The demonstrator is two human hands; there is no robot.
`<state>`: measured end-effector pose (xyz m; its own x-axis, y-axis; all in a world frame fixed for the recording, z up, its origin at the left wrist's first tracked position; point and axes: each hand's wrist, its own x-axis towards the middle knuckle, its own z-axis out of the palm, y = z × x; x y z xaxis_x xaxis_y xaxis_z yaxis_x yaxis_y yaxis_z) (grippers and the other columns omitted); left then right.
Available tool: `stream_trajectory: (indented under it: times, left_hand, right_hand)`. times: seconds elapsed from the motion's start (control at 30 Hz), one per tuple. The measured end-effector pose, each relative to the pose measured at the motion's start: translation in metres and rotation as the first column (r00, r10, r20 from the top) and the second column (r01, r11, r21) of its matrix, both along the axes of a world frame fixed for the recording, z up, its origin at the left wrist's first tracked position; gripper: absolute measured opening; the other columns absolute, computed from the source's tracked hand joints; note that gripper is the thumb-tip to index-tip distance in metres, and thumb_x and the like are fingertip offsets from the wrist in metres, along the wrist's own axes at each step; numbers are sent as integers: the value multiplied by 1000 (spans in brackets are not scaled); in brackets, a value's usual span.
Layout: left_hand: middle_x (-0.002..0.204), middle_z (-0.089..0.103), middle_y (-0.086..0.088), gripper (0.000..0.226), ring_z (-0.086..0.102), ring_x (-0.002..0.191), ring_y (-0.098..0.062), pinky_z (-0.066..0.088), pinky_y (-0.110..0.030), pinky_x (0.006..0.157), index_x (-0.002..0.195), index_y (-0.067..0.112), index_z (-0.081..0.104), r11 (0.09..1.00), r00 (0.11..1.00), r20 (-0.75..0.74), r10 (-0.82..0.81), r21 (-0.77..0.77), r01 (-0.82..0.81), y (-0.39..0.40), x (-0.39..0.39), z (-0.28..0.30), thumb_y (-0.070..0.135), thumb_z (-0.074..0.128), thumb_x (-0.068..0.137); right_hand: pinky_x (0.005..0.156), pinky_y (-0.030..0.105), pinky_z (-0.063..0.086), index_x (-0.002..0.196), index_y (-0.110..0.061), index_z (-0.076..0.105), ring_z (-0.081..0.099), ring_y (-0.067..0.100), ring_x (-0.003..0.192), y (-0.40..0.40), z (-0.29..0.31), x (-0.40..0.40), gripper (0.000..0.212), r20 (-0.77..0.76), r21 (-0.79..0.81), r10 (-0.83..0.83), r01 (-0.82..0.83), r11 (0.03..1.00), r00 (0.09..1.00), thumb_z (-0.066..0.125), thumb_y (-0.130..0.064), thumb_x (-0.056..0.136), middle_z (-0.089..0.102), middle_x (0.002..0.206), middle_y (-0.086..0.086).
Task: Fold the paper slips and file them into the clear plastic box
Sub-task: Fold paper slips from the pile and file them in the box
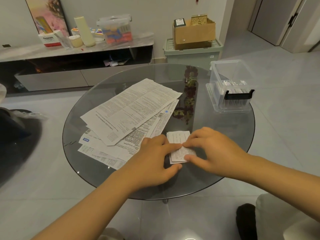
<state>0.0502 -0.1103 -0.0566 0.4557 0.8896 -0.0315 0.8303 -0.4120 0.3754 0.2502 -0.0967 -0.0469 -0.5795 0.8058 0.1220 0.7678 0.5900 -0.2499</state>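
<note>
I see the folded paper slip (180, 149) lying lower right of centre on the glass table (225, 135). My left hand (154, 158) presses it with a straight forefinger; my right hand (213, 153) pinches its edge between forefinger and thumb. Unfolded leaflets (128, 116) fan out at centre. The clear plastic box (232, 87), slips inside, stands upper right.

Left hand (154, 153) flat, right hand (213, 149) seemingly pinching
</note>
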Motion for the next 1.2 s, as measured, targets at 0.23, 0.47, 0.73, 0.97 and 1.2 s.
stream_trajectory:
  times: [0.23, 0.47, 0.73, 0.97, 1.2]
  left_hand:
    - [126, 52, 5, 53, 44, 117, -12, 32, -25, 99, 128, 22, 58, 982, 992, -1, -125, 143, 123, 4, -2, -1, 50, 51, 83]
    - [108, 65, 8, 52, 54, 102, -8, 42, -27, 88, 109, 24, 68, 981, 991, 47, -124, 155, 116, 9, 0, 4, 60, 45, 80]
    - [74, 60, 6, 12, 52, 69, -5, 38, -19, 58, 83, 24, 62, 968, 929, 306, 207, 73, -239, 15, 16, -1, 35, 66, 83]
    - [101, 57, 9, 40, 46, 70, 5, 34, 0, 64, 111, 22, 60, 949, 881, 353, 314, -83, -304, 28, 19, 0, 21, 77, 75]
    - [112, 53, 4, 46, 48, 85, -4, 33, -5, 66, 114, 23, 62, 955, 918, 269, 292, -131, -266, 41, 7, 4, 19, 80, 72]
  right_hand:
    - [94, 24, 39, 128, -32, 54, 46, 10, 115, 2, 7, 7, 46, 110, 18, 113, -116, 993, 987, 48, -54, 88, 56, 127, -13]
    - [74, 34, 47, 104, -23, 65, 57, 16, 85, 3, 7, 4, 35, 92, 93, 85, -94, 991, 992, 37, -41, 94, 65, 91, 0]
    - [68, 37, 46, 99, -22, 57, 55, 20, 78, 15, 0, -9, 16, -182, -20, -110, 109, 994, 977, 53, -36, 90, 61, 85, 3]
    - [79, 26, 31, 113, -35, 54, 39, 14, 94, 30, -9, -18, 34, -207, -252, -282, 227, 941, 937, 67, -37, 82, 48, 82, -12]
    - [100, 33, 32, 100, -44, 50, 37, 13, 107, 35, -8, -8, 36, -283, -334, -286, 185, 924, 915, 70, -21, 81, 40, 105, -6]
